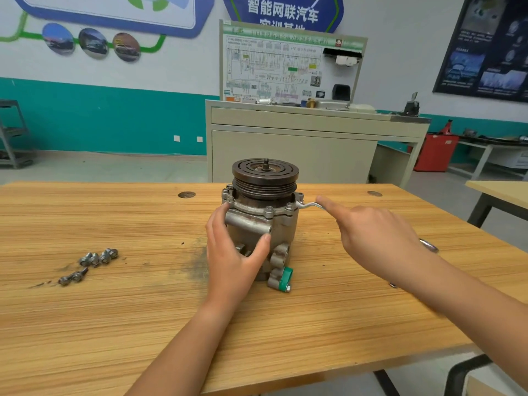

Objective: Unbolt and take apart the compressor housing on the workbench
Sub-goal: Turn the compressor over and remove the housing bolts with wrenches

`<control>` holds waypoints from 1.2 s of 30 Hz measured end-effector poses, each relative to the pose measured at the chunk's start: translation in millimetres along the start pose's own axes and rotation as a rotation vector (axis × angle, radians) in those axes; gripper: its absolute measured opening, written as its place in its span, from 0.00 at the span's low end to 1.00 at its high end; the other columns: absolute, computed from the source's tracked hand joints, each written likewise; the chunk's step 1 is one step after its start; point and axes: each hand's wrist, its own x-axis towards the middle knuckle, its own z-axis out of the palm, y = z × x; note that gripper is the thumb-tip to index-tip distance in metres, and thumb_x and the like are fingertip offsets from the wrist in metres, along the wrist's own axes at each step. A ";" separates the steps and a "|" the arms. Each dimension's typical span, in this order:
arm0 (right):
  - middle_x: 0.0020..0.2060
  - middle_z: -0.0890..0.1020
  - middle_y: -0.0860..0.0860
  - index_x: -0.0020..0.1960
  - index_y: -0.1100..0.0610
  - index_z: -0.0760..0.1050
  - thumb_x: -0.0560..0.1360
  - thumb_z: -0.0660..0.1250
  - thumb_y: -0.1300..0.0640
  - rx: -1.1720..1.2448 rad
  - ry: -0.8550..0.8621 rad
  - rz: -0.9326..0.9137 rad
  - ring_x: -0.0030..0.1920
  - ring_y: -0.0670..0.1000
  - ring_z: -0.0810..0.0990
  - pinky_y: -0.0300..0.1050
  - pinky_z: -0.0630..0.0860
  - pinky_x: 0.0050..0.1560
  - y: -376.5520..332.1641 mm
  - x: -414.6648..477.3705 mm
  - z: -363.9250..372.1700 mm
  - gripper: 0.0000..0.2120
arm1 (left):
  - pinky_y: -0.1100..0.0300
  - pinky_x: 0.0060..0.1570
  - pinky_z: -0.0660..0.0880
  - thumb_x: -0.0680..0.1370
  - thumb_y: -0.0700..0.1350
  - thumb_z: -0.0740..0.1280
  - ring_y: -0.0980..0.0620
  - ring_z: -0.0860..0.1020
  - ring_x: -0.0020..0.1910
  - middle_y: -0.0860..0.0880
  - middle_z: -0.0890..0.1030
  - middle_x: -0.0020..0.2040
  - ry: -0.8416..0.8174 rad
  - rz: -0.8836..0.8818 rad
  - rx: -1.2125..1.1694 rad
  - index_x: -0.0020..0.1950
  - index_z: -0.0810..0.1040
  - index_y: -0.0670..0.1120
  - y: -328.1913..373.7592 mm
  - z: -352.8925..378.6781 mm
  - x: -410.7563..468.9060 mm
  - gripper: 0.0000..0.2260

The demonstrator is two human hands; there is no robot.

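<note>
Student: Location of the compressor housing [251, 222] in this figure?

Instructor: It stood upright near the middle of the wooden workbench [114, 324], grooved pulley [265, 172] uppermost, with a green cap [285, 277] on a fitting at its base.

Student: And the hands?

Instructor: The left hand [231, 252] wrapped the body, thumb across the front and fingers round the left side. The right hand [371, 230] gripped an offset ring wrench [310, 205], index finger laid straight along the shank and the other fingers curled over the handle. The ring end sat at a flange bolt [300, 197] on the right rim. Whether it was fully seated on the head could not be told.

Student: Progress?

Instructor: Partway, by judgement. Loose bolts [98, 257] lay on the bench well apart to the left, while several heads were in place around the flange.

Student: What could go wrong from here?

Instructor: Three things, probably. A half-seated ring could slip under load and round the bolt head. The housing was unclamped and tall, so a hard pull might twist or tip it out of the steadying hand. A bolt breaking free suddenly could carry the right knuckles into the flange or pulley.
</note>
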 end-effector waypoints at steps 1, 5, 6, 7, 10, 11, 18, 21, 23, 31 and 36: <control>0.34 0.69 0.47 0.74 0.39 0.42 0.78 0.52 0.61 -0.026 -0.012 0.001 0.34 0.51 0.69 0.43 0.61 0.27 -3.2 0.8 -2.7 0.32 | 0.49 0.68 0.65 0.71 0.46 0.74 0.61 0.63 0.66 0.57 0.63 0.65 -0.002 0.002 0.000 0.69 0.57 0.57 0.0 0.1 0.0 0.34; 0.31 0.60 0.50 0.75 0.46 0.40 0.75 0.54 0.66 -0.206 -0.007 -0.051 0.27 0.50 0.60 0.43 0.54 0.23 -19.0 0.8 -11.8 0.36 | 0.49 0.69 0.64 0.71 0.48 0.74 0.62 0.62 0.66 0.58 0.63 0.64 -0.005 0.010 0.000 0.69 0.57 0.58 0.2 0.1 0.2 0.34; 0.31 0.58 0.51 0.75 0.51 0.39 0.75 0.54 0.67 -0.249 -0.007 -0.086 0.26 0.50 0.59 0.43 0.54 0.23 -23.6 -0.6 -12.6 0.36 | 0.49 0.69 0.64 0.71 0.50 0.73 0.62 0.62 0.66 0.59 0.63 0.64 -0.005 0.008 0.001 0.69 0.57 0.58 0.6 0.1 0.3 0.33; 0.32 0.58 0.52 0.75 0.55 0.38 0.75 0.54 0.68 -0.279 -0.014 -0.119 0.26 0.51 0.59 0.43 0.55 0.23 -27.7 -2.2 -12.3 0.35 | 0.50 0.69 0.64 0.70 0.52 0.72 0.62 0.62 0.66 0.59 0.63 0.64 -0.004 0.004 0.003 0.68 0.57 0.58 1.0 0.3 0.4 0.33; 0.37 0.62 0.55 0.74 0.63 0.38 0.76 0.52 0.70 -0.315 -0.022 -0.189 0.28 0.53 0.64 0.44 0.61 0.24 -31.0 -6.2 -10.2 0.33 | 0.50 0.69 0.65 0.71 0.50 0.74 0.62 0.63 0.66 0.59 0.63 0.64 -0.004 -0.007 0.003 0.69 0.57 0.58 0.7 0.6 0.9 0.33; 0.38 0.62 0.55 0.74 0.64 0.39 0.76 0.52 0.71 -0.318 -0.009 -0.209 0.29 0.53 0.65 0.44 0.63 0.26 -29.2 -6.3 -10.0 0.32 | 0.49 0.69 0.65 0.71 0.49 0.74 0.62 0.63 0.66 0.59 0.63 0.64 -0.003 -0.011 0.003 0.69 0.57 0.58 0.5 0.6 0.9 0.34; 0.20 0.70 0.54 0.47 0.65 0.79 0.52 0.77 0.75 -0.180 0.281 -0.242 0.17 0.51 0.64 0.34 0.58 0.19 16.7 18.4 10.6 0.24 | 0.52 0.70 0.63 0.70 0.51 0.73 0.61 0.63 0.68 0.56 0.64 0.67 -0.002 -0.040 -0.009 0.73 0.58 0.52 0.6 0.8 0.3 0.36; 0.21 0.74 0.55 0.36 0.64 0.78 0.53 0.77 0.75 -0.113 0.366 -0.220 0.19 0.54 0.73 0.38 0.65 0.21 11.1 48.3 24.2 0.15 | 0.51 0.70 0.63 0.68 0.55 0.70 0.58 0.63 0.69 0.54 0.65 0.68 0.008 -0.057 0.001 0.73 0.60 0.48 2.5 2.3 -0.6 0.37; 0.27 0.79 0.56 0.38 0.64 0.78 0.58 0.75 0.74 -0.098 0.390 -0.222 0.26 0.56 0.78 0.41 0.70 0.24 4.0 66.3 33.4 0.12 | 0.50 0.70 0.64 0.68 0.55 0.70 0.58 0.64 0.69 0.55 0.65 0.68 0.005 -0.062 -0.004 0.73 0.60 0.49 2.5 1.5 -1.2 0.37; 0.35 0.80 0.55 0.68 0.58 0.67 0.79 0.58 0.58 0.607 0.427 0.116 0.31 0.55 0.76 0.49 0.73 0.31 12.7 47.4 30.0 0.17 | 0.52 0.71 0.62 0.67 0.59 0.70 0.61 0.61 0.69 0.64 0.60 0.67 -0.012 -0.083 -0.015 0.70 0.51 0.61 0.2 0.2 -1.1 0.38; 0.33 0.75 0.49 0.73 0.50 0.58 0.79 0.58 0.59 0.042 0.216 -0.062 0.28 0.52 0.70 0.41 0.58 0.25 13.0 -0.6 17.9 0.24 | 0.49 0.72 0.59 0.70 0.51 0.74 0.62 0.57 0.71 0.61 0.58 0.70 -0.012 -0.054 -0.006 0.71 0.48 0.61 -2.4 2.4 -1.7 0.40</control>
